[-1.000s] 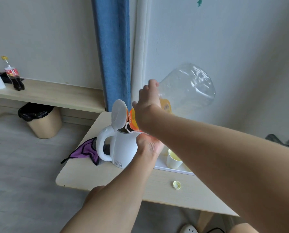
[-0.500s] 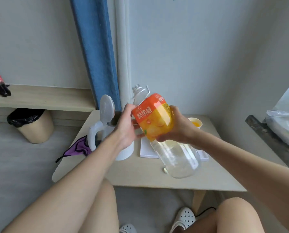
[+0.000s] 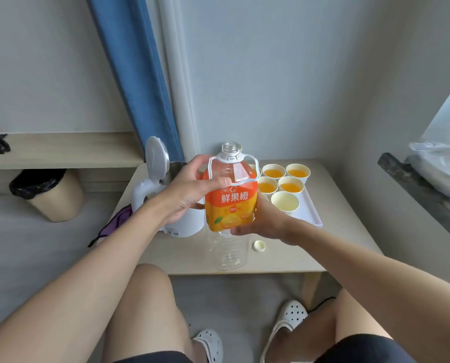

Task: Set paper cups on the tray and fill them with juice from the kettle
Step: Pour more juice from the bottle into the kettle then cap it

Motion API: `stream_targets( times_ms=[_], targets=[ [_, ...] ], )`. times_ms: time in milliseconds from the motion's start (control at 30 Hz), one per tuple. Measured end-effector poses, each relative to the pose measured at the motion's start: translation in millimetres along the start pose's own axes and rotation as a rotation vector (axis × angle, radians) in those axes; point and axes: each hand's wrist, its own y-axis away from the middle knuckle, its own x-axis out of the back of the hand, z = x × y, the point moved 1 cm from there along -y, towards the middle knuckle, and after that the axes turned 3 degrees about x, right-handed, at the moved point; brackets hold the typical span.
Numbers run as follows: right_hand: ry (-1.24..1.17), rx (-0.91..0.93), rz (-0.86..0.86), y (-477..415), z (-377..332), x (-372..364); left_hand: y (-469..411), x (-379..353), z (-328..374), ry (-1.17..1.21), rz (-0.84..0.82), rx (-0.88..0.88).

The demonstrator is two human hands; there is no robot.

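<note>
An empty clear juice bottle with an orange label stands upright over the table's front, uncapped. My left hand grips its shoulder from the left, and my right hand holds its lower right side. Behind my left hand stands the white kettle with its lid flipped open. On the white tray at the right sit several paper cups filled with orange juice, and one empty cup at the front.
The bottle's yellow cap lies on the light wooden table near its front edge. A purple cloth hangs off the table's left side. A lined bin stands on the floor under a shelf at the left.
The bottle has swung from tipped over the kettle to upright in front of me. My view has dropped, and the tray with its cups shows now.
</note>
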Motion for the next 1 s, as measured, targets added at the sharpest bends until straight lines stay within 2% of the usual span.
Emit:
stream_targets(
  times_ms=[133, 367, 433, 567, 633, 700, 833, 1000],
  targets=[
    [0.042, -0.049, 0.009, -4.7, 11.3, -4.8, -0.2, -7.3, -10.8, -0.073, -0.029, 0.018],
    [0.052, -0.049, -0.008, -11.7, 8.8, -12.6, -1.2, 0.2, -5.0, -0.023, -0.132, 0.071],
    [0.111, -0.115, -0.033, -14.6, 20.1, -11.0, -0.7, -3.0, -4.6, -0.020, -0.117, 0.061],
    [0.450, -0.366, -0.079, -15.5, 61.9, -8.5, -3.3, -9.0, -8.9, -0.016, -0.084, 0.011],
    [0.638, -0.433, -0.097, -14.6, 86.3, -8.4, -5.8, -8.7, -12.8, -0.015, -0.074, -0.006],
    [0.711, -0.474, -0.064, -13.8, 104.0, -13.1, -6.5, -8.1, -16.8, -0.018, -0.076, -0.005],
    [0.692, -0.510, 0.001, -19.6, 128.2, -28.7, -5.4, -6.6, -17.8, -0.017, -0.090, -0.008],
    [0.692, -0.485, 0.144, -19.7, 137.7, -41.8, -4.2, -5.4, -19.2, -0.017, -0.096, 0.003]
  ],
)
